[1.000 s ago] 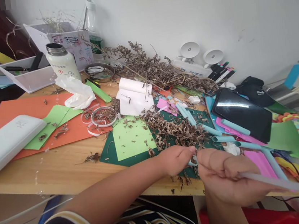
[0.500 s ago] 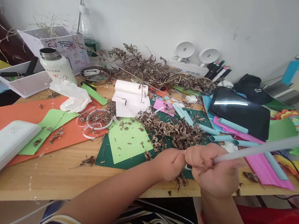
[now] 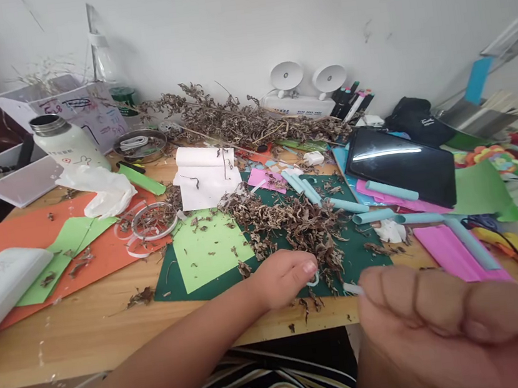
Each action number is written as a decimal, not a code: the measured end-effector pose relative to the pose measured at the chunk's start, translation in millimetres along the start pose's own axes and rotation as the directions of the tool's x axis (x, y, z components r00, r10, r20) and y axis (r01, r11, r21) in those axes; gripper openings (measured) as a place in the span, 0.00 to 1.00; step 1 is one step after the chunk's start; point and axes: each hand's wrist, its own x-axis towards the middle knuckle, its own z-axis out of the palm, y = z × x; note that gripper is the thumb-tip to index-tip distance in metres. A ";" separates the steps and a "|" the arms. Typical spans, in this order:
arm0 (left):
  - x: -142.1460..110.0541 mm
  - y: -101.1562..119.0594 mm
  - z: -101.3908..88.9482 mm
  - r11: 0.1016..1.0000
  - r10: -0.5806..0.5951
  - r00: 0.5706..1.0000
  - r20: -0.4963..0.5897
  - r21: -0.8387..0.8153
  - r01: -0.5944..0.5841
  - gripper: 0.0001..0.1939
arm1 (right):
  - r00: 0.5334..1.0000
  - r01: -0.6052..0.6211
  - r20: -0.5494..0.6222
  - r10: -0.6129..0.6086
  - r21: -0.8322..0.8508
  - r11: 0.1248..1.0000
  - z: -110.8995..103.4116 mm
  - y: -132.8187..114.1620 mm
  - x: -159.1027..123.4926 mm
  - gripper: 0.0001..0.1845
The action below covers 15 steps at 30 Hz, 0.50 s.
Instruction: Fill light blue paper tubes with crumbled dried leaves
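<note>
My left hand [image 3: 286, 279] is closed over the front of the dark green mat. A small pale loop [image 3: 314, 280] pokes out below its thumb and fingertips; most of it is hidden. Just beyond the fingers lies a heap of dried brown leaves [image 3: 285, 219]. Large and close to the camera, my right hand [image 3: 444, 316] makes a fist around a thin whitish strip. One short end of that whitish strip [image 3: 353, 288] sticks out toward the left hand, and its other side is blurred at the right edge. The hands are apart.
Light green paper [image 3: 211, 247] lies on the mat [image 3: 269, 274]. Pale blue tubes [image 3: 375, 215], pink paper [image 3: 441, 253] and a black tablet [image 3: 401, 164] are at right. Behind stand more dried stalks [image 3: 212, 118]. An uncapped white bottle [image 3: 71, 144] and white case [image 3: 10, 281] are left.
My right hand has pulled away from the left, moving right and closer to the camera with the whitish strip. The left hand stays near the leaves. The view has shifted slightly.
</note>
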 end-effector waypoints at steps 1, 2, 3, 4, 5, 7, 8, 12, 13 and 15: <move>0.1 -0.2 0.6 1.000 0.000 1.000 -0.008 -0.004 0.000 0.34 | 0.999 0.030 0.019 -0.031 0.056 0.998 5.7 3.7 4.3 0.28; 0.2 -0.5 1.3 1.000 -0.004 1.000 -0.019 -0.009 0.004 0.34 | 0.998 0.039 0.053 -0.045 0.109 0.993 10.7 7.4 8.3 0.28; 0.2 -0.8 2.0 1.000 -0.009 1.000 -0.030 -0.013 0.009 0.35 | 0.995 0.030 0.094 -0.045 0.156 0.987 14.9 11.0 11.7 0.28; 0.3 -1.2 2.7 1.000 -0.016 0.999 -0.036 -0.015 0.016 0.35 | 0.990 0.013 0.136 -0.040 0.198 0.980 18.2 14.5 14.4 0.28; 0.3 -1.8 3.4 1.000 -0.022 0.999 -0.038 -0.012 0.021 0.35 | 0.985 -0.007 0.170 -0.034 0.233 0.972 20.5 17.8 16.5 0.28; 0.4 -3.0 4.5 0.999 -0.033 0.999 -0.035 0.004 0.034 0.36 | 0.978 -0.033 0.205 -0.024 0.268 0.963 23.1 23.2 18.7 0.27; 0.5 -3.6 5.0 0.999 -0.042 0.999 -0.031 0.014 0.042 0.36 | 0.976 -0.043 0.216 -0.018 0.276 0.960 23.5 25.0 18.9 0.27; 0.0 -3.1 6.4 0.995 -0.086 0.996 -0.035 0.049 0.088 0.31 | 0.964 -0.084 0.264 0.007 0.281 0.956 22.4 26.4 15.9 0.27; -0.1 -1.6 6.4 0.994 -0.097 0.994 -0.048 0.049 0.100 0.28 | 0.960 -0.100 0.278 0.024 0.263 0.959 21.8 26.5 14.8 0.28; 0.4 2.8 5.6 0.991 -0.131 0.988 -0.087 0.020 0.134 0.22 | 0.949 -0.127 0.308 0.061 0.198 0.972 20.9 28.9 12.9 0.28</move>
